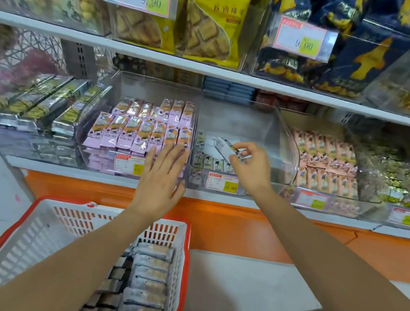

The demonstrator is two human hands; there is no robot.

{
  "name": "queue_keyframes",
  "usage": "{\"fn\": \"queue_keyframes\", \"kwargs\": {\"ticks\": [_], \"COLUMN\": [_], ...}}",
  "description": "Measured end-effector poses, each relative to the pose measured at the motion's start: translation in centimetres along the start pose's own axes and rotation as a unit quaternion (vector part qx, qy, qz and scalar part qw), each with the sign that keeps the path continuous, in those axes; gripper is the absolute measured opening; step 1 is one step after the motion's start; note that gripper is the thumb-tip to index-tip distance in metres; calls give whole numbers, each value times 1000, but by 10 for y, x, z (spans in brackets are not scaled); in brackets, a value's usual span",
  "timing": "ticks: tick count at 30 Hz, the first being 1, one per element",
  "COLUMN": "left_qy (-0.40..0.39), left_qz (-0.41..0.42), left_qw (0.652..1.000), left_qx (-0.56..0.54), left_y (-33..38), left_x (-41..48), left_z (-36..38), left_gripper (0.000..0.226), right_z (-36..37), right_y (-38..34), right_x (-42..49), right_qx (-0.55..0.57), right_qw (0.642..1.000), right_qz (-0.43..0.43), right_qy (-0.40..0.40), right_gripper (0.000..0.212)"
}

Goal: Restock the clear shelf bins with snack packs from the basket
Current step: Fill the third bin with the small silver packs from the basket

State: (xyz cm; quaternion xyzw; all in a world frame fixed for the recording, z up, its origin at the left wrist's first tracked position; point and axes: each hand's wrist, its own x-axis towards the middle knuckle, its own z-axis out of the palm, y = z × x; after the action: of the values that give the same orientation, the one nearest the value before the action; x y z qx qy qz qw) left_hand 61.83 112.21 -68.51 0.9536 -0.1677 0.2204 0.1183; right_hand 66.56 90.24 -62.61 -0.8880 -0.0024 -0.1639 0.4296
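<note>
placing was the step in hand, as i judged it from my remote seat. my right hand (248, 164) pinched a white pack (222, 144) between thumb and fingertips and held it over the middle bin (283, 149), just above the row (210, 163) of like packs along the bin's front. behind that row much of the bin floor showed, so i took this bin as barely begun. the pack was blurred, and i could not tell whether it touched anything beneath it.

my left hand (163, 173) was spread flat with straight fingers and gripped nothing. its fingertips lay at the front of the purple packs (134, 133) in the next bin to the left. whether they pressed on the packs or only hovered over them i could not tell.

the basket (186, 269) sat below the shelf, under my left forearm, with grey packs (148, 285) stacked along its right side.

the next move, to my mind, called for lowering the pack into the space behind the row, turned like its neighbours. the pinch then had to ease off without toppling that row. the clear wall between the bins was hard to see, so that edge wanted care. the free left hand seemed best placed to drop to the basket for more.
</note>
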Motion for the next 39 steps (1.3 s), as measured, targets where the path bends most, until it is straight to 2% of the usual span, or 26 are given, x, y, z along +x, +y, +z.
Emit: {"fn": "queue_keyframes", "kwargs": {"ticks": [8,15,18,22,24,31,35,39], "left_qy": [83,104,100,98,99,91,66,26], "left_qz": [9,17,17,17,17,14,8,6], "left_qw": [997,993,992,990,989,991,994,996], "left_qx": [6,59,80,100,106,102,88,84], "left_y": [-4,-7,-8,-9,-9,-8,-5,-3], "left_x": [5,6,6,7,6,6,6,2], "left_z": [28,37,39,42,44,42,35,25], "left_gripper": [66,72,75,77,79,79,76,76], "right_z": [39,77,87,92,94,87,75,61], "right_y": [7,12,17,19,19,27,18,0], "right_x": [57,98,106,107,108,106,98,81], "right_qx": [-78,-138,-161,-132,-121,-101,-84,-50], "right_qw": [995,986,980,975,973,971,976,985], "right_qz": [42,80,97,98,100,105,97,50], "right_qy": [-38,-39,-67,-146,-167,-191,-178,-157], "right_gripper": [21,18,22,39,41,35,32,27]}}
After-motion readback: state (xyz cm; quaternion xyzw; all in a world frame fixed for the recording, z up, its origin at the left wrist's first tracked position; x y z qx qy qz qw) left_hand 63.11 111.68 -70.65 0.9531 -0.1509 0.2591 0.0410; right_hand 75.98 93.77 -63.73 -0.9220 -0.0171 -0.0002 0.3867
